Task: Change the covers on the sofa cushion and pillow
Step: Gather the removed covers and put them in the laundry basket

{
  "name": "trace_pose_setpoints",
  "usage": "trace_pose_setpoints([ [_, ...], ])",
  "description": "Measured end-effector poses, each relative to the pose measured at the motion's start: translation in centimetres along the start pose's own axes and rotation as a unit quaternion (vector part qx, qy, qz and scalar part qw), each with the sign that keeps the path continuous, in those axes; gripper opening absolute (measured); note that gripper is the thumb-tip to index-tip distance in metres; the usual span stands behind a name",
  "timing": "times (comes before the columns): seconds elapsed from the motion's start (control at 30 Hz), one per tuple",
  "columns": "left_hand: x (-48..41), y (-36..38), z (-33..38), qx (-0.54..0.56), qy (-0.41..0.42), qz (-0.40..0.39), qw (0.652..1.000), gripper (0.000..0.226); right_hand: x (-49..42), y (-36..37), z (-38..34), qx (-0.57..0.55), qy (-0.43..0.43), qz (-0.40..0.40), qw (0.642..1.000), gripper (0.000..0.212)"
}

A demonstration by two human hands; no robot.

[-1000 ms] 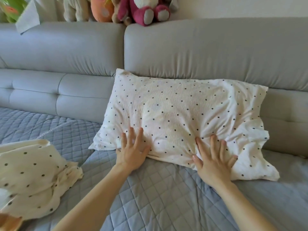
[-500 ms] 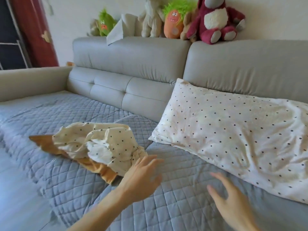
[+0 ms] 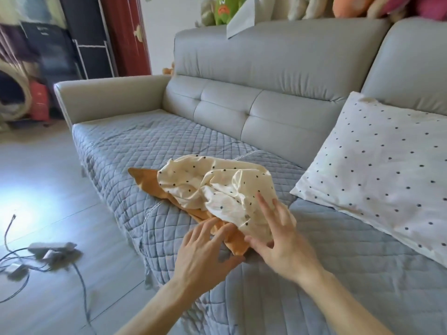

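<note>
My left hand (image 3: pixel 205 252) and right hand (image 3: pixel 283 240) have left the white black-dotted pillow (image 3: pixel 387 170) at frame right. Both open, fingers spread, they now reach the crumpled cream-and-orange fabric cover (image 3: pixel 217 189) at centre. The pillow seems finished, and I judge that the cushion comes next.

Two bare forearms (image 3: pixel 164 308), left hand (image 3: pixel 203 257), right hand (image 3: pixel 285 250), long slender fingers (image 3: pixel 264 206).

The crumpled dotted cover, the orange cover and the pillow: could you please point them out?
crumpled dotted cover (image 3: pixel 217 187), head view, creased middle.
orange cover (image 3: pixel 147 176), head view, left corner.
pillow (image 3: pixel 377 170), head view, front face.
</note>
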State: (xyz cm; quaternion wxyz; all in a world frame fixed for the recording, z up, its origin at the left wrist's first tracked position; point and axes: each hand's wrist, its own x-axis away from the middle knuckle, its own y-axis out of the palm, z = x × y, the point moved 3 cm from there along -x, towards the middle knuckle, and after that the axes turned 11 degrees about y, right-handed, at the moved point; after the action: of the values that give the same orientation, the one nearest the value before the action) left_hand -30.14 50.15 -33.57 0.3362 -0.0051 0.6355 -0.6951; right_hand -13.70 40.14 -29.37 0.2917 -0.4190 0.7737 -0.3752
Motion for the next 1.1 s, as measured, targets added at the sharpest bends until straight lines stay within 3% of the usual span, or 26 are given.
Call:
trace_pose_setpoints([
  [0.1, -1.7, 2.3, -0.6, -0.002, -0.002, 0.002, 1.0, 0.059, -4.7, 1.7, 1.1, 0.06, -0.059, -0.01, 0.996, 0.08],
  [0.2, -3.1, 2.9, -1.4, 0.003, 0.023, 0.04, 0.999, 0.05, -7.0, 3.6, 2.7, 0.028, -0.07, -0.007, 0.997, 0.058],
  [0.27, -4.0, 2.5, -1.3, 0.008, 0.032, 0.019, 0.999, 0.05, -7.0, 3.8, 3.0, -0.018, -0.057, 0.017, 0.998, 0.05],
  [0.37, -5.6, 1.7, -1.3, 0.02, 0.005, -0.072, 0.997, 0.062, -6.9, 2.3, 3.2, -0.16, 0.063, 0.001, 0.985, 0.033],
  [0.47, -6.6, 1.3, -1.2, 0.01, -0.013, -0.144, 0.989, 0.055, -7.0, -0.9, 2.4, -0.24, 0.181, -0.01, 0.954, 0.023],
  [0.6, -8.2, -0.6, 0.2, 0.013, -0.013, -0.234, 0.972, 0.039, -5.7, -4.8, 1.3, -0.209, 0.287, -0.03, 0.934, 0.032],
  [0.7, -8.8, -2.1, 0.9, 0.016, -0.021, -0.296, 0.955, 0.026, -4.8, -7.1, 1.1, -0.194, 0.372, 0.012, 0.908, 0.022],
  [0.8, -7.9, -3.8, 1.9, 0.011, -0.037, -0.377, 0.926, 0.049, -3.8, -10.7, -0.7, -0.187, 0.387, 0.091, 0.898, 0.02],
  [0.9, -6.3, -4.1, 2.3, -0.004, -0.038, -0.415, 0.909, 0.077, -1.9, -11.8, -1.3, -0.191, 0.417, 0.093, 0.884, 0.034],
  [1.0, -5.6, -3.3, 2.5, -0.01, 0.022, -0.425, 0.905, 0.119, 0.8, -10.7, -0.3, -0.151, 0.442, 0.091, 0.88, 0.043],
  [1.03, -5.6, -2.9, 2.3, -0.037, 0.033, -0.419, 0.907, 0.124, 1.5, -10.3, 0.2, -0.149, 0.449, 0.09, 0.876, 0.045],
  [1.1, -6.0, -2.3, 1.9, -0.059, 0.07, -0.405, 0.91, 0.11, 2.9, -8.9, 1.4, -0.135, 0.442, 0.068, 0.884, 0.049],
])
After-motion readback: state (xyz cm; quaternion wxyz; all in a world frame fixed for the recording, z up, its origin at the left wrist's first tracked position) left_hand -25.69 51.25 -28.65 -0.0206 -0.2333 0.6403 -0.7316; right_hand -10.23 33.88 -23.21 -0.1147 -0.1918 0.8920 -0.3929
